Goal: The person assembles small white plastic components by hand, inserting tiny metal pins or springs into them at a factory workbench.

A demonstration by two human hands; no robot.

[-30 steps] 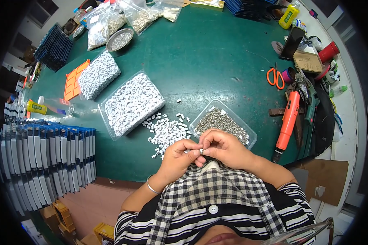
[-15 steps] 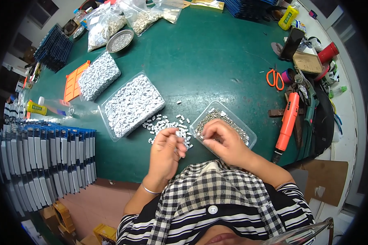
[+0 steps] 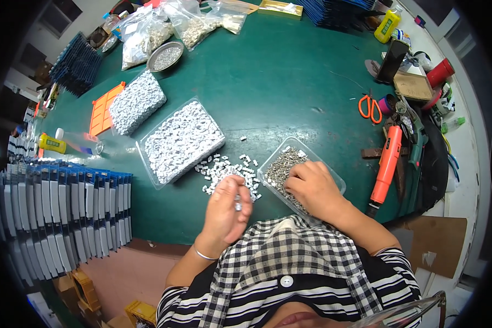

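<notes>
My left hand (image 3: 224, 213) is closed, its fingers curled around a small white plastic piece (image 3: 238, 206) that shows in part between them. It hangs just in front of a loose pile of small white plastic pieces (image 3: 224, 169). My right hand (image 3: 317, 188) reaches into a clear plastic tub (image 3: 339, 183) of small metal screws (image 3: 280, 170). Its fingers are bunched and bent down among the screws; the tips are hidden, so what they pinch cannot be made out. A few white pieces lie on top of the screws.
Left of the pile stands a clear tub heaped with white pieces (image 3: 183, 139); another heap (image 3: 138, 103) lies beyond it by an orange tray (image 3: 105, 112). To the right are an orange electric screwdriver (image 3: 386, 164) and orange-handled scissors (image 3: 370, 108). Stacked grey-and-blue parts (image 3: 65, 213) stand at left.
My right hand has gone from above the tub down into the screws. My left hand has turned slightly, its fingers now pointing more upward, and still holds a white piece.
</notes>
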